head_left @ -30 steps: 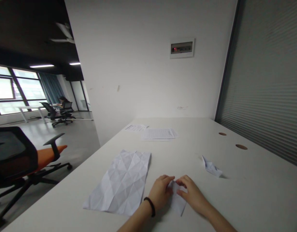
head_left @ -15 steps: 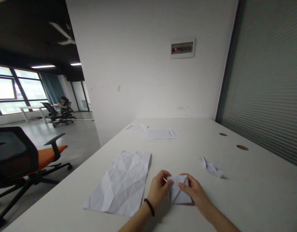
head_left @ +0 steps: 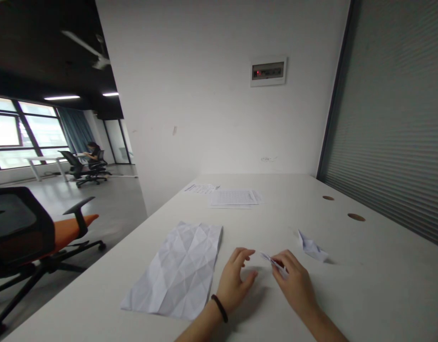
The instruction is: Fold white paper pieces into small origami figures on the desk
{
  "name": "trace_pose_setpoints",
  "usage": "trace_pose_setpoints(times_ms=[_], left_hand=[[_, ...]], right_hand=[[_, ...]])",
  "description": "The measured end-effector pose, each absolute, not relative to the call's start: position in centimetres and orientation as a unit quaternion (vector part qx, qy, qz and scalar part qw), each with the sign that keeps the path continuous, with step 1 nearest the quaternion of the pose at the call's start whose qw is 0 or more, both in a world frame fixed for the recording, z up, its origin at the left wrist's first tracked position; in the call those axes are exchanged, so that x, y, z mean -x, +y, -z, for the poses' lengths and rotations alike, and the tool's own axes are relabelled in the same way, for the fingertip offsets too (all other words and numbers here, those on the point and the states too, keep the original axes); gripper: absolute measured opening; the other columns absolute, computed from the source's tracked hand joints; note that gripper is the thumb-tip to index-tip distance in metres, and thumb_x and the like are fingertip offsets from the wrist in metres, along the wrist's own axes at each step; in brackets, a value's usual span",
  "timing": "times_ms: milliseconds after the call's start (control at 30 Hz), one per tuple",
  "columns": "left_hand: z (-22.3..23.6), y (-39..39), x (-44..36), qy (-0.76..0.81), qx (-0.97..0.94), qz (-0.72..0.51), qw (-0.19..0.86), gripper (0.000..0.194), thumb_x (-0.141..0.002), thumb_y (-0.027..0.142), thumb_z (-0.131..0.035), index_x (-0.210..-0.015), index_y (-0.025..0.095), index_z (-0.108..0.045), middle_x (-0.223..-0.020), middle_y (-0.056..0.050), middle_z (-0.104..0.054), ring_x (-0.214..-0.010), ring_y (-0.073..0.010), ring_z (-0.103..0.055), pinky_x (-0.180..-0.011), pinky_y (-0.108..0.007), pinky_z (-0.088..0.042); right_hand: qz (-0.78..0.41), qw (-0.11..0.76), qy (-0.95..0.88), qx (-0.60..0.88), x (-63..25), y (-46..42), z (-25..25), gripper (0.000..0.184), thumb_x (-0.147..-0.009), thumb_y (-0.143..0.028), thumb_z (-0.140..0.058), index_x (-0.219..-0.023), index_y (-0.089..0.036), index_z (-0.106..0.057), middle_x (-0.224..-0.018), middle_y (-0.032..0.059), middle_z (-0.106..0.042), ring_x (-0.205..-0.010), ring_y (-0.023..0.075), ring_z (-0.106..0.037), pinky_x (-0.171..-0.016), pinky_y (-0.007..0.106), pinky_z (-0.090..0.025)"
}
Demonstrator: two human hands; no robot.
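One small folded paper [head_left: 275,262] sits pinched btw thumb & fingers of right hand [head_left: 295,280], tilted, almost edge-on to the head cam, just above a white table [head_left: 265,228] (exact height hard to judge from this angle). Left hand [head_left: 235,280], black wristband [head_left: 219,308] at the wrist, is half open and empty, fingers curled, near the paper but not touching it. To the left, a large creased sheet [head_left: 176,270] lies flat on the table, diamond-pattern folds all over. Just right of the pinch rests a small folded paper shape [head_left: 311,247]. Printed sheets [head_left: 233,198] lie farther up the table. Off left, an orange-seat chair [head_left: 71,230] stands by the table; a seated co-worker [head_left: 92,151] is well away near the windows. Handling note: a pinch close to the crease, w/ left fingers steadying the free edge, should keep the layers aligned; pressing folds on the table, not in the air, likely gives sharper lines.
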State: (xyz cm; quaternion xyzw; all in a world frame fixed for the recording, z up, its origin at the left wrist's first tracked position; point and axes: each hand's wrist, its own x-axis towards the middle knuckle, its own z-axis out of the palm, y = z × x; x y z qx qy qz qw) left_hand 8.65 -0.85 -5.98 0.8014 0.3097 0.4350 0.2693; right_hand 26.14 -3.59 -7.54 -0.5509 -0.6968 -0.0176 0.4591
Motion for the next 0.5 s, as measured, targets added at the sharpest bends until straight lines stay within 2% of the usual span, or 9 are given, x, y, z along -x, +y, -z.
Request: trace_pose_setpoints(times_ms=[100,167,233,367,500], left_hand=[[5.5,-1.2,-8.6,0.291,-0.849,-0.377,0.23,0.043,-0.071,0.02,-0.058,-0.112,0.022,-0.047,-0.108,-0.007,-0.049,-0.096,-0.0193,-0.047,-0.081,-0.03,-0.04],[5.5,-1.3,-8.7,0.282,-0.881,-0.32,0.204,0.039,-0.07,0.024,-0.062,-0.107,0.023,-0.051,-0.103,-0.005,-0.052,-0.094,-0.0201,-0.047,-0.083,-0.031,-0.038],[5.9,-1.2,-8.8,0.291,-0.899,-0.272,0.184,0.032,-0.069,0.025,-0.063,-0.1,0.023,-0.055,-0.096,-0.003,-0.055,-0.089,-0.0196,-0.048,-0.08,-0.03,-0.038],[7.0,-0.4,-8.8,0.333,-0.897,-0.243,0.161,0.02,-0.069,0.019,-0.061,-0.089,0.02,-0.057,-0.089,-0.002,-0.058,-0.082,-0.0172,-0.049,-0.073,-0.026,-0.038],[7.4,0.3,-8.4,0.353,-0.894,-0.232,0.151,0.015,-0.071,0.01,-0.054,-0.081,0.02,-0.06,-0.085,-0.001,-0.06,-0.081,-0.0162,-0.049,-0.073,-0.026,-0.037]], right_hand=[[0.022,0.328,-0.723,0.608,-25.9,-3.9,7.5,0.025,-0.067,-0.004,-0.045,-0.08,-0.022,-0.056,-0.081,0.0028,-0.057,-0.08,0.0181,-0.053,-0.071,0.027,-0.041],[0.012,0.248,-0.736,0.63,-25.4,-4.1,7.6,0.032,-0.062,0.0,-0.045,-0.08,-0.023,-0.058,-0.085,0.0035,-0.057,-0.083,0.0195,-0.052,-0.071,0.028,-0.04],[-0.008,0.214,-0.749,0.627,-24.9,-4.3,7.4,0.034,-0.059,0.001,-0.044,-0.079,-0.022,-0.059,-0.087,0.0037,-0.057,-0.084,0.0197,-0.051,-0.072,0.028,-0.039],[-0.075,0.248,-0.77,0.583,-24.5,-4.6,6.6,0.036,-0.058,0.0,-0.044,-0.081,-0.022,-0.06,-0.084,0.0025,-0.058,-0.085,0.0185,-0.049,-0.076,0.027,-0.038],[-0.146,0.307,-0.777,0.53,-25.0,-4.7,6.1,0.05,-0.053,0.001,-0.041,-0.093,-0.022,-0.06,-0.088,0.002,-0.06,-0.087,0.0167,-0.05,-0.08,0.026,-0.038]])
